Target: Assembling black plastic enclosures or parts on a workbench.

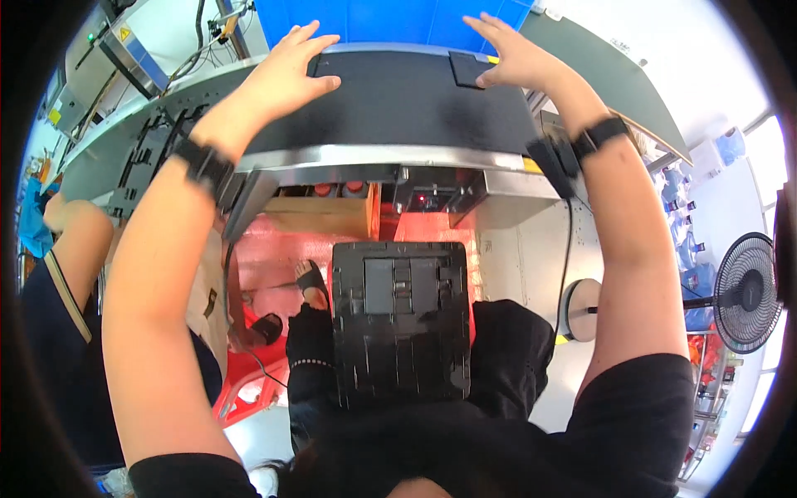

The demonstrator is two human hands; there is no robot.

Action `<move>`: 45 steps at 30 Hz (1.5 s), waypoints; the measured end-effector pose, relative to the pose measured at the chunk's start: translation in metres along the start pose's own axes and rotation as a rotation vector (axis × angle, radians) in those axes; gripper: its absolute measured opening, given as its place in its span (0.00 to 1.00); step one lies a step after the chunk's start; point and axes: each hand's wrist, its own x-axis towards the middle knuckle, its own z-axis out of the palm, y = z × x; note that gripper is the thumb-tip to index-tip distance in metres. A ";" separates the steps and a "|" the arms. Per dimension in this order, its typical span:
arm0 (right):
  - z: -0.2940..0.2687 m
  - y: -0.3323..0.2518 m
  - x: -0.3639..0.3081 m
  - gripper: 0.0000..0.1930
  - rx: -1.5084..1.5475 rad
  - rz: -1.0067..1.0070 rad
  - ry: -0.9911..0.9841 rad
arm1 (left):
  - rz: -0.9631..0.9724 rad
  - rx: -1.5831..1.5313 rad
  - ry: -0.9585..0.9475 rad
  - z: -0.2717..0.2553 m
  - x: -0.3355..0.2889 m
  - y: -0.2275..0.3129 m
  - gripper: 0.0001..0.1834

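Plate [466,70], flat and black, at far edge of belt [382,108], right of its middle. Just left of right hand [505,56], beside the thumb; whether touching or slightly beneath it, hard to tell. Side edges running away from body, with a slight lean; outline near square from this angle, so long axis uncertain. Right hand clearly nearer, left hand [292,73] well apart across the belt. Right hand spread wide, thumb away from fingers, nothing pinched. Left hand likewise spread, thumb pointing inward, a dark sliver [314,65] showing between thumb and fingers; kind of thing impossible to make out, grip on it not evident.

Tray [403,357], black and compartmented, over the lap, long axis running toward body; two greyish panels [379,286] in its far half, loose pieces or mere recesses not distinguishable. Bin [357,21], blue, beyond the belt, contents out of view. Carton [320,217] under the belt, several red-capped bottles [354,189] standing inside.
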 end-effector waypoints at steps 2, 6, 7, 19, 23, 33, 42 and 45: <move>0.006 0.023 0.019 0.39 0.001 0.384 -0.547 | -0.038 0.092 -0.035 0.013 0.033 -0.021 0.36; 0.003 0.034 0.023 0.33 -0.103 0.353 -0.756 | -0.122 -0.037 -0.575 0.020 0.069 -0.029 0.36; 0.002 0.031 0.019 0.26 -0.058 0.329 -0.749 | -0.128 0.002 -0.578 0.022 0.071 -0.025 0.32; -0.067 -0.114 -0.174 0.15 0.672 0.435 0.032 | 0.100 -0.182 -0.028 -0.024 -0.013 0.096 0.23; -0.022 -0.169 -0.240 0.15 0.899 0.487 -0.447 | 0.076 -0.785 -0.245 -0.029 -0.121 0.139 0.23; 0.043 -0.230 -0.301 0.15 0.664 0.271 -0.516 | -0.182 -0.594 -0.349 0.060 -0.304 0.182 0.26; 0.012 -0.275 -0.349 0.23 0.074 -0.178 -0.475 | 0.223 -0.152 -0.258 0.064 -0.341 0.192 0.26; 0.010 -0.261 -0.318 0.22 0.265 -0.042 -0.595 | 0.244 -0.108 -0.239 0.072 -0.341 0.201 0.24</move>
